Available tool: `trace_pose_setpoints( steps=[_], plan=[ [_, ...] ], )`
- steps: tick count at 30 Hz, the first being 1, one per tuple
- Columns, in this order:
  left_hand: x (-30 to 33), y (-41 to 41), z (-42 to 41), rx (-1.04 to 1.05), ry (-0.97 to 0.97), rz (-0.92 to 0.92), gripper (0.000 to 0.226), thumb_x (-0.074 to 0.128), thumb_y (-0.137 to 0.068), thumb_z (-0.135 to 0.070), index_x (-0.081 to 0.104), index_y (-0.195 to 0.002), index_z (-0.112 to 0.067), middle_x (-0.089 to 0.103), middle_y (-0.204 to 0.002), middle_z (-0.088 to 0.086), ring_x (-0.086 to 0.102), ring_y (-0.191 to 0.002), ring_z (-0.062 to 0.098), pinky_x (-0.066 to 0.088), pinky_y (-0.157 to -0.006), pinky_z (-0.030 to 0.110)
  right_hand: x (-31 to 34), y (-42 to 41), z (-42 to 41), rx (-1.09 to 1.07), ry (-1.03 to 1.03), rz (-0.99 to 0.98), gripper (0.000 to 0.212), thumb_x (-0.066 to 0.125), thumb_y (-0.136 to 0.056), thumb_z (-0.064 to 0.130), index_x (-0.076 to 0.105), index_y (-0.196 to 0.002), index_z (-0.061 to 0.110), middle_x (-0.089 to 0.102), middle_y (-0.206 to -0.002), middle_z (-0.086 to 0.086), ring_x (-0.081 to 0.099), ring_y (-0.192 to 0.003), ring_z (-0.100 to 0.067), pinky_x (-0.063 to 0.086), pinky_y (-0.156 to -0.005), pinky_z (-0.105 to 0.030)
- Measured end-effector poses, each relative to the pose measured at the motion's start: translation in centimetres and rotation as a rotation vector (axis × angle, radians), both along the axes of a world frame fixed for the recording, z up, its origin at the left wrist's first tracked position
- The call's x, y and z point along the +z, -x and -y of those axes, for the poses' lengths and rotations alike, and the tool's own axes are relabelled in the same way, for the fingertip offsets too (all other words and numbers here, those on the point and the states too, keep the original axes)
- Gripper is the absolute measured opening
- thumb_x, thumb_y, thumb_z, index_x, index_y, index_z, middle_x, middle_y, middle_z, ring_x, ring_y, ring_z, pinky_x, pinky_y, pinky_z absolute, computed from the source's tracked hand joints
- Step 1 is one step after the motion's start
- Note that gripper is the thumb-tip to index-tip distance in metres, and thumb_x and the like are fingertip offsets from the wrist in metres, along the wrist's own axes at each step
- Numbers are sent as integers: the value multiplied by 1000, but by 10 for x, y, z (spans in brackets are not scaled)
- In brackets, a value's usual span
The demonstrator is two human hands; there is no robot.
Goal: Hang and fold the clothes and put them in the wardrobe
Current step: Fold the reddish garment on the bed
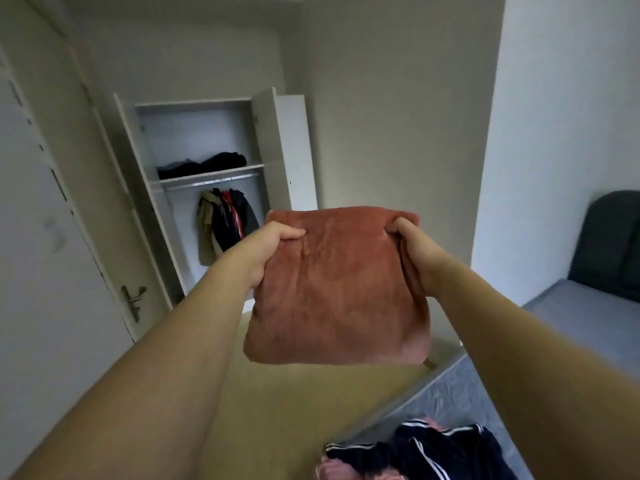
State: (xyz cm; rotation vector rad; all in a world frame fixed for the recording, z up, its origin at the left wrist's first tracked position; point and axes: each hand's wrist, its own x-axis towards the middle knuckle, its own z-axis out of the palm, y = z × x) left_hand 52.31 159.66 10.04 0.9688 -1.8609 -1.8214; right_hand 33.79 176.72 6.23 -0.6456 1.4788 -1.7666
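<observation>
A folded rust-red fleece garment (341,289) is held out in front of me at arm's length, above the floor. My left hand (273,247) grips its upper left edge, thumb on top. My right hand (410,240) grips its upper right edge the same way. Behind it stands the white wardrobe (277,140) with both doors open. Dark folded clothes (204,164) lie on its shelf. Several jackets (225,220) hang from the rail below the shelf.
A white room door (52,271) with a metal handle (133,301) is at the left. A grey bed (485,396) at the lower right carries a dark striped garment (433,448) and something pink. A dark chair (613,244) stands at the right wall. Wooden floor lies between.
</observation>
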Motion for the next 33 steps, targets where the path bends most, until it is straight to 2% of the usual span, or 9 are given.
trace_pose_setpoints(
  steps=[2, 5, 11, 17, 21, 25, 28, 31, 33],
  plan=[
    [2, -8, 49, 48, 0, -21, 29, 68, -80, -28, 75, -101, -9, 76, -94, 11, 74, -78, 28, 56, -70, 36, 5, -2, 58, 42, 36, -3, 41, 49, -84, 39, 69, -107, 11, 72, -88, -12, 70, -74, -24, 57, -65, -33],
    [-6, -6, 129, 83, 16, -47, 32, 67, -78, -26, 73, -104, -8, 75, -96, 12, 73, -83, 29, 55, -78, 39, -2, 4, 148, 76, 53, 7, 38, 48, -86, 34, 69, -106, 10, 71, -87, -12, 69, -73, -24, 57, -67, -33],
    [-1, 34, 307, 188, 33, -74, 21, 64, -78, -19, 75, -88, -4, 75, -85, 15, 73, -65, 28, 57, -54, 35, 0, 52, 338, 133, 63, -15, 32, 48, -86, 34, 71, -94, 13, 74, -78, -9, 71, -64, -21, 56, -57, -31],
    [24, 80, 479, 279, 58, -65, 21, 63, -75, -20, 71, -88, -5, 73, -72, 11, 70, -60, 25, 54, -64, 32, 29, 100, 522, 207, 90, -10, 32, 45, -87, 30, 71, -94, 13, 73, -77, -9, 70, -62, -20, 56, -54, -30],
    [22, 109, 595, 307, 55, -60, 20, 62, -78, -19, 73, -86, -5, 74, -76, 12, 70, -60, 25, 56, -59, 31, 28, 134, 646, 247, 78, 7, 31, 47, -88, 32, 71, -93, 12, 73, -77, -10, 70, -61, -20, 56, -55, -29],
    [8, 140, 722, 355, 58, -64, 20, 61, -80, -20, 74, -81, -4, 74, -80, 14, 70, -61, 26, 56, -63, 32, 12, 168, 786, 284, 85, 3, 34, 47, -88, 33, 69, -102, 11, 73, -77, -10, 69, -61, -21, 55, -57, -29],
    [4, 164, 823, 384, 55, -65, 20, 60, -82, -17, 74, -79, -3, 74, -79, 15, 69, -59, 25, 57, -56, 30, 5, 194, 894, 293, 69, 24, 35, 48, -88, 33, 69, -104, 10, 72, -75, -11, 69, -59, -21, 55, -53, -28],
    [13, 196, 917, 401, 47, -50, 21, 59, -83, -17, 74, -86, -3, 74, -83, 14, 68, -63, 26, 55, -60, 30, 11, 227, 992, 305, 55, 13, 35, 49, -88, 35, 71, -101, 11, 73, -80, -11, 70, -64, -21, 56, -59, -29],
    [22, 227, 977, 403, 48, -53, 21, 58, -84, -17, 72, -87, -3, 73, -76, 13, 66, -64, 27, 54, -63, 31, 17, 256, 1053, 291, 67, 13, 35, 50, -88, 34, 72, -102, 11, 74, -85, -13, 71, -69, -22, 56, -64, -32]
  ],
)
